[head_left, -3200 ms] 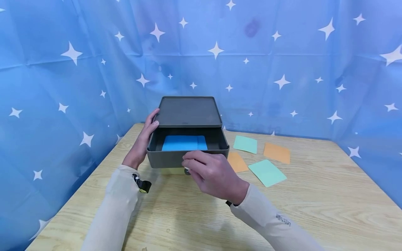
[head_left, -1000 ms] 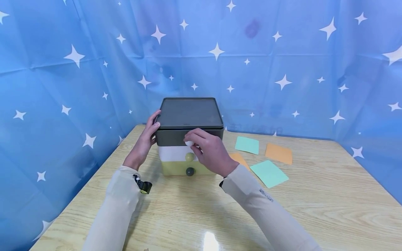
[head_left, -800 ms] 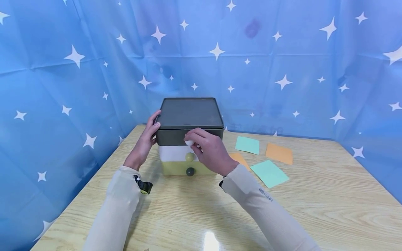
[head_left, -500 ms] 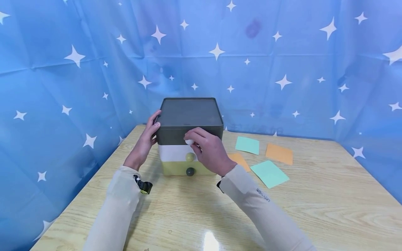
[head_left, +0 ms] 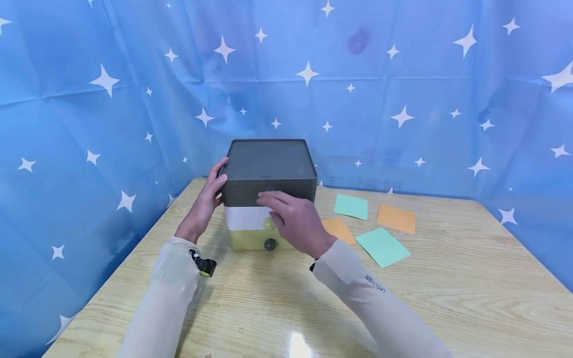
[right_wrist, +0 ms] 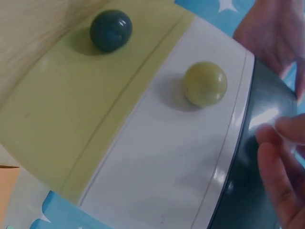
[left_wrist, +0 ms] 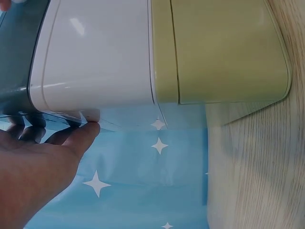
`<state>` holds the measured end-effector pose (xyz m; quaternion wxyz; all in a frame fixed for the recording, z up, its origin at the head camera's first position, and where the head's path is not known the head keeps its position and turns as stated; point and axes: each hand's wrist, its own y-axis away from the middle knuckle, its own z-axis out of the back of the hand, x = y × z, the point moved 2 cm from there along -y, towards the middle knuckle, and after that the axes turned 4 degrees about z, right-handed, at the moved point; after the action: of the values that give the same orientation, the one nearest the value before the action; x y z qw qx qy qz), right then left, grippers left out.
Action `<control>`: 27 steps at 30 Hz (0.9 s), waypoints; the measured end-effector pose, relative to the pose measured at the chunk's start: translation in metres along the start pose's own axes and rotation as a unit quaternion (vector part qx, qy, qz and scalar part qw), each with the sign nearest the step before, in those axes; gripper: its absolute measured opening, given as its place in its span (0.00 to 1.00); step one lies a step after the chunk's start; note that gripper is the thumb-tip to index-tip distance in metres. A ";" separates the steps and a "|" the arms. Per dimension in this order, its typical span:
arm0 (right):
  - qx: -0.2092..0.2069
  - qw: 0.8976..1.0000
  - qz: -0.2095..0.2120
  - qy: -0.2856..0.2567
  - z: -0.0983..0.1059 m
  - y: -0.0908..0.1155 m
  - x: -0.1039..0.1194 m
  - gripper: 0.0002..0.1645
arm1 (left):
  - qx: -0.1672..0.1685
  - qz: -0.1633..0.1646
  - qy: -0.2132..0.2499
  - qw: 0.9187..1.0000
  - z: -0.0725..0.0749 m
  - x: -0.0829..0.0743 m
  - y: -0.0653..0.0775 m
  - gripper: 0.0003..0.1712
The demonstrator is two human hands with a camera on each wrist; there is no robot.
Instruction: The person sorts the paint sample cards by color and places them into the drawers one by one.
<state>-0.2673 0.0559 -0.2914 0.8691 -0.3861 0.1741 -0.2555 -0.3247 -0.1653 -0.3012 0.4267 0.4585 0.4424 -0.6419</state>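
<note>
A small three-drawer cabinet (head_left: 246,219) stands on the table, with a dark grey top drawer (head_left: 241,193), a white middle one and an olive bottom one. All three drawers are pushed in. My left hand (head_left: 200,209) rests along its left side, fingers extended near the top; the left wrist view shows those fingers (left_wrist: 86,133) against the side wall. In front of the top drawer is my right hand (head_left: 297,219), fingers fairly straight and the thumb apart from them. The drawer's white knob (left_wrist: 19,1) barely shows beside a fingertip; the right hand hides it in the head view.
The middle drawer has an olive knob (right_wrist: 205,84), the bottom one a dark knob (right_wrist: 111,30). Right of the cabinet lie green sheets (head_left: 382,247) and orange sheets (head_left: 396,219) of paper. A blue starry curtain (head_left: 286,89) hangs behind the wooden table (head_left: 250,308).
The top drawer, earlier pulled out with a blue thing inside, has been pushed fully in. My right hand has loosened its pinch on the white knob; the left hand has stayed on the side.
</note>
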 end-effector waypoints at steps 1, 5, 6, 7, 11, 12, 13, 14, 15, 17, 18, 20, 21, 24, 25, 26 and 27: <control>-0.004 1.000 0.009 0.000 0.000 0.001 0.002 0.21 | -0.001 0.002 -0.003 1.000 0.000 0.000 0.000 0.34; -0.004 0.999 0.036 0.013 -0.005 0.008 0.010 0.21 | -0.003 0.004 -0.006 1.000 0.001 -0.001 0.000 0.34; 0.002 0.999 0.038 0.017 -0.007 0.010 0.011 0.21 | -0.004 0.004 -0.005 1.000 0.002 -0.001 0.000 0.34; 0.009 0.999 0.038 0.022 -0.010 0.013 0.012 0.21 | -0.004 0.004 -0.005 1.000 0.002 -0.001 0.000 0.34; 0.045 0.997 0.028 0.051 -0.021 0.024 0.009 0.20 | -0.003 0.004 -0.001 1.000 0.002 0.000 0.000 0.34; 0.053 0.997 0.026 0.058 -0.024 0.026 0.007 0.20 | -0.003 0.004 -0.001 1.000 0.002 0.000 0.000 0.34; 0.060 0.995 0.025 0.069 -0.027 0.028 0.006 0.19 | -0.003 0.004 0.000 1.000 0.002 0.001 0.000 0.34; 0.066 0.994 0.026 0.079 -0.029 0.030 0.005 0.19 | -0.003 0.003 0.001 1.000 0.002 0.001 0.000 0.33; 0.071 0.993 0.027 0.088 -0.032 0.031 0.004 0.19 | -0.003 0.003 -0.001 1.000 0.002 0.001 0.001 0.34; 0.075 0.992 0.031 0.098 -0.037 0.032 0.004 0.19 | -0.004 0.000 -0.001 1.000 0.002 0.001 0.001 0.34; 0.078 0.991 0.033 0.106 -0.039 0.032 0.004 0.19 | -0.004 0.000 -0.001 1.000 0.001 0.001 0.001 0.34; 0.083 0.989 0.034 0.115 -0.041 0.031 0.005 0.19 | -0.003 0.001 -0.002 1.000 0.001 0.002 0.001 0.34; 0.087 0.988 0.034 0.119 -0.042 0.031 0.005 0.19 | -0.003 0.002 -0.004 1.000 0.001 0.002 0.001 0.34; 0.098 0.987 0.033 0.126 -0.042 0.030 0.007 0.19 | -0.002 0.004 -0.004 1.000 0.000 0.002 0.001 0.34; 0.100 0.987 0.032 0.124 -0.041 0.031 0.008 0.19 | -0.001 0.004 -0.004 1.000 0.000 0.002 0.001 0.34; 0.101 0.987 0.031 0.120 -0.039 0.031 0.009 0.19 | -0.002 0.003 -0.003 1.000 0.000 0.002 0.001 0.34; 0.101 0.988 0.031 0.116 -0.037 0.031 0.010 0.19 | -0.002 0.002 -0.003 1.000 0.001 0.001 0.000 0.34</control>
<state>-0.2675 0.0462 -0.3398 0.8848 -0.2587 0.2593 -0.2882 -0.3249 -0.1663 -0.3022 0.4303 0.4564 0.4417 -0.6414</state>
